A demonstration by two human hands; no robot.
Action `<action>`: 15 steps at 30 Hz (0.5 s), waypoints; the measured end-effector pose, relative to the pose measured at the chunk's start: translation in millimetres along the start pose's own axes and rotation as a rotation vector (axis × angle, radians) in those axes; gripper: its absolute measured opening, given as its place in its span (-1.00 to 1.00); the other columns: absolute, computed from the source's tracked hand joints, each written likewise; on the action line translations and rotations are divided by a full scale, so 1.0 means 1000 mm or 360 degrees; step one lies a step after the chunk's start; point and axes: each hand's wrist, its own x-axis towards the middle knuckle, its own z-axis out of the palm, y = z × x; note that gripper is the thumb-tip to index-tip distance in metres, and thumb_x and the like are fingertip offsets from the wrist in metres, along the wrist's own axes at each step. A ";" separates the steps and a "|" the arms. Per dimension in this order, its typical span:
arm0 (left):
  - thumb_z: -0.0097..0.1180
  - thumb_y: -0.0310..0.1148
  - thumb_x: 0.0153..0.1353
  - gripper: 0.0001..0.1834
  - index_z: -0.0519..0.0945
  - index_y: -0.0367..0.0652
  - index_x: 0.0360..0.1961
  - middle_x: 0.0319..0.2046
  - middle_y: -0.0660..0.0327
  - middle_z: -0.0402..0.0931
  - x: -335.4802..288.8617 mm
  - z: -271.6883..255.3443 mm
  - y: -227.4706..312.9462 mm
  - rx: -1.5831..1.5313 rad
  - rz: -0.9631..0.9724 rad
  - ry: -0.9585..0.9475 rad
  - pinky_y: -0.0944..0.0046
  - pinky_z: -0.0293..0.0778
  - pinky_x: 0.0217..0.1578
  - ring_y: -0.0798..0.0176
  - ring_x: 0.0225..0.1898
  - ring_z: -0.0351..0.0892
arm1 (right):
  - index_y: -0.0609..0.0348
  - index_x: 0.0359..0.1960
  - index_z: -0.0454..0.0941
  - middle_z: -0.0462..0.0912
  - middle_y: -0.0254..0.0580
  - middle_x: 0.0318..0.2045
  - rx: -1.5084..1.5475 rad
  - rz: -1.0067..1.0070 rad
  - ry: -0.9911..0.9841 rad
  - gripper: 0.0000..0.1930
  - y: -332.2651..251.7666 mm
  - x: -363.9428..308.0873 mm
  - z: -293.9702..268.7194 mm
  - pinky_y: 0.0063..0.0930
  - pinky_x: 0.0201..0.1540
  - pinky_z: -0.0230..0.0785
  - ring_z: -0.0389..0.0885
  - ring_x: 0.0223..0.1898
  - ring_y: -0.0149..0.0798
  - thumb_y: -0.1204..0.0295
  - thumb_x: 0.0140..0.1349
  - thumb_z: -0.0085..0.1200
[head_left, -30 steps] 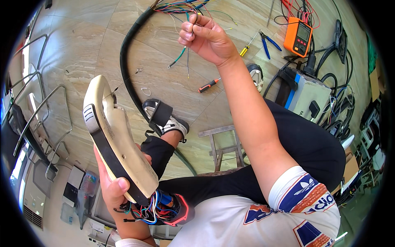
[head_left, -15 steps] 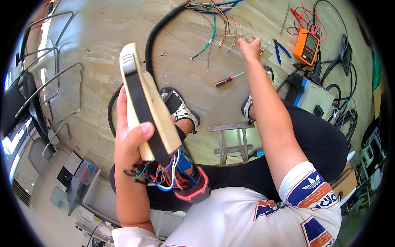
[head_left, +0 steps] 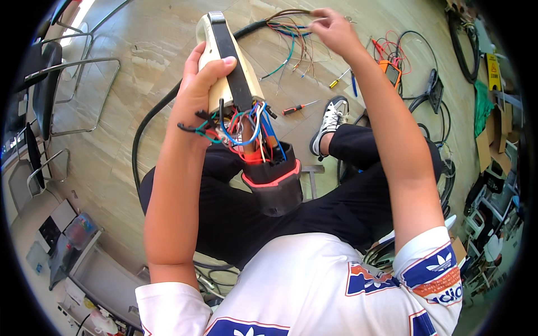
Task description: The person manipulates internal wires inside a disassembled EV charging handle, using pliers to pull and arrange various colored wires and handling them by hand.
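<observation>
My left hand [head_left: 197, 92] grips a long cream handheld control unit [head_left: 230, 61] with a black strip down its face, held upright in front of me. Coloured wires [head_left: 246, 126] spill from its lower end into a black collar with a red rim [head_left: 274, 185]. My right hand [head_left: 335, 29] is stretched forward and pinches thin wire strands [head_left: 291, 33] fanning out of a thick black cable [head_left: 151, 117] that curves across the floor. I am seated, legs in black trousers [head_left: 224, 207].
On the tan floor lie a red-handled screwdriver [head_left: 300, 106], a yellow-handled screwdriver [head_left: 339, 78], blue-handled pliers [head_left: 354, 84] and an orange multimeter [head_left: 391, 70] with leads. Metal chair frames [head_left: 73, 84] stand left; cables and cardboard [head_left: 482, 145] crowd the right.
My left hand has brought the cream unit up and toward the middle, turning it more upright. My right hand has stayed out at the cable's loose wire ends.
</observation>
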 end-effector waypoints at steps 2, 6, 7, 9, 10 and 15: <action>0.39 -0.36 0.17 -0.03 0.08 -0.13 0.50 -0.04 0.03 0.53 -0.006 -0.003 0.002 -0.0063 0.0013 0.0029 0.16 0.71 -0.22 0.15 -0.16 0.70 | 0.13 0.33 0.45 0.74 -0.06 -0.01 -0.0058 -0.0264 -0.0413 -0.46 -0.059 -0.046 -0.006 -0.32 0.03 0.57 0.73 -0.01 -0.25 0.39 0.30 0.22; 0.38 -0.37 0.18 -0.08 0.10 -0.13 0.48 -0.03 0.00 0.52 -0.016 0.000 0.009 -0.0104 0.0051 0.0012 0.14 0.71 -0.25 0.14 -0.15 0.69 | 0.09 0.42 0.29 0.68 0.00 0.03 0.0105 -0.0446 -0.1071 -0.30 -0.134 -0.143 -0.018 -0.26 0.06 0.59 0.73 0.01 -0.17 0.54 0.22 0.25; 0.37 -0.38 0.19 -0.09 0.11 -0.13 0.48 -0.03 -0.01 0.51 -0.016 -0.004 0.010 -0.0113 0.0065 -0.0027 0.14 0.71 -0.25 0.13 -0.15 0.69 | 0.10 0.47 0.19 0.66 0.05 0.05 0.0196 -0.0413 -0.1201 -0.17 -0.146 -0.162 -0.018 -0.18 0.06 0.59 0.73 0.00 -0.12 0.56 0.15 0.31; 0.20 -0.30 0.29 -0.42 0.32 -0.15 0.29 -0.10 0.00 0.56 -0.012 -0.013 0.007 -0.0089 0.0097 -0.0020 0.00 0.80 -0.29 -0.04 -0.26 0.75 | 0.17 0.54 -0.03 0.62 0.17 0.07 0.0245 -0.0614 -0.1093 0.05 -0.146 -0.188 0.001 -0.16 0.09 0.58 0.71 0.04 0.00 0.58 0.03 0.38; 0.20 -0.30 0.29 -0.44 0.34 -0.15 0.27 -0.12 -0.01 0.57 -0.011 -0.016 0.010 -0.0133 0.0109 -0.0067 -0.03 0.80 -0.29 -0.09 -0.27 0.76 | 0.18 0.55 -0.03 0.58 0.20 0.13 0.0332 -0.0759 -0.0917 0.07 -0.142 -0.198 0.013 -0.15 0.14 0.54 0.66 0.11 0.04 0.57 0.01 0.39; 0.23 -0.31 0.26 -0.41 0.32 -0.12 0.27 -0.15 0.02 0.58 -0.025 -0.008 0.033 -0.0153 -0.0031 -0.0234 0.05 0.78 -0.23 0.08 -0.24 0.73 | 0.18 0.51 0.14 0.42 0.21 0.33 0.0165 -0.1211 -0.0210 0.06 -0.148 -0.215 0.036 0.02 0.32 0.32 0.48 0.28 0.20 0.45 -0.08 0.48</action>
